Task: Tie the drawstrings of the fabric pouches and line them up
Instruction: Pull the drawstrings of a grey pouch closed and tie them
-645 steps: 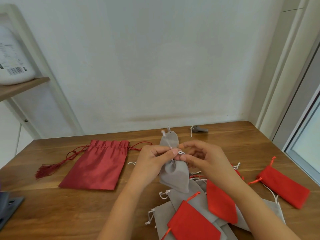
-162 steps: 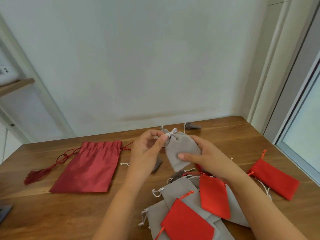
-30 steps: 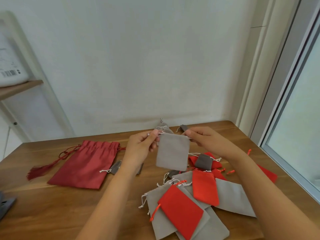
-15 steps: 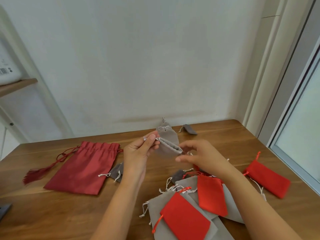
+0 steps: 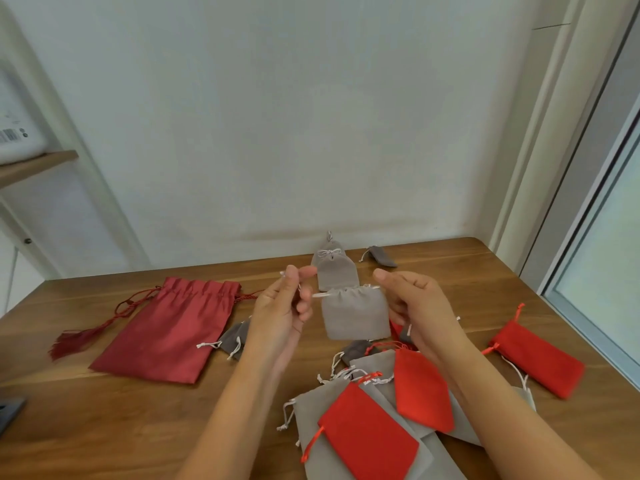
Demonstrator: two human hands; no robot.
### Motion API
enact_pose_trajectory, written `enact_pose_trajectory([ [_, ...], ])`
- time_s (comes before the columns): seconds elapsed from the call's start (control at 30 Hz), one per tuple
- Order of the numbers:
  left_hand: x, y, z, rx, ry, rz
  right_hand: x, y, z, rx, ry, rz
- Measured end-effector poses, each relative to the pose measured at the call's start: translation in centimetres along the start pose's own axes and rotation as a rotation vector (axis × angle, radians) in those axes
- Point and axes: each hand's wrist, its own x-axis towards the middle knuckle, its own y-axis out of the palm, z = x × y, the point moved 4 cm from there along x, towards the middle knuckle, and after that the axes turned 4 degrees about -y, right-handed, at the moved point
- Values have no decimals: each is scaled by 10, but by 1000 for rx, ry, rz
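A small grey pouch hangs between my hands above the table, its mouth partly gathered. My left hand pinches its white drawstring at the left end. My right hand holds the drawstring at the pouch's right side. Behind it, near the wall, a tied grey pouch lies flat with another tied grey pouch just beyond it. A heap of grey and red pouches lies below my hands. A red pouch lies apart at the right.
A large dark red tasselled bag lies at the left of the wooden table. A small dark grey pouch sits next to it, another dark grey pouch near the wall. A shelf stands left, a window frame right.
My hands have drawn apart along the drawstring, and the pouch mouth has gathered. The pouch now hangs upright facing me instead of tilted mouth-up.
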Motion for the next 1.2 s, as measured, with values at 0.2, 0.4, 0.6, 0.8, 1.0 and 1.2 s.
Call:
enact_pose_trajectory([
  [0.2, 3, -5, -14, 127, 82, -27, 2, -12, 16, 263, -25, -120],
  [0.4, 6, -18, -13, 55, 68, -16, -5, -1, 17, 205, -88, -2],
  [0.6, 3, -29, -11, 94, -33, -54, -14, 15, 6, 121, -126, 218],
  [0.8, 0, -15, 11, -126, -344, 91, -14, 15, 3, 248, 11, 148],
  [1.0, -5, -3, 28, -310, -474, 191, -16, 22, 4, 373, 61, 85],
  [1.2, -10, 9, 33, -68, -410, 141, -15, 23, -4, 323, 82, 162],
])
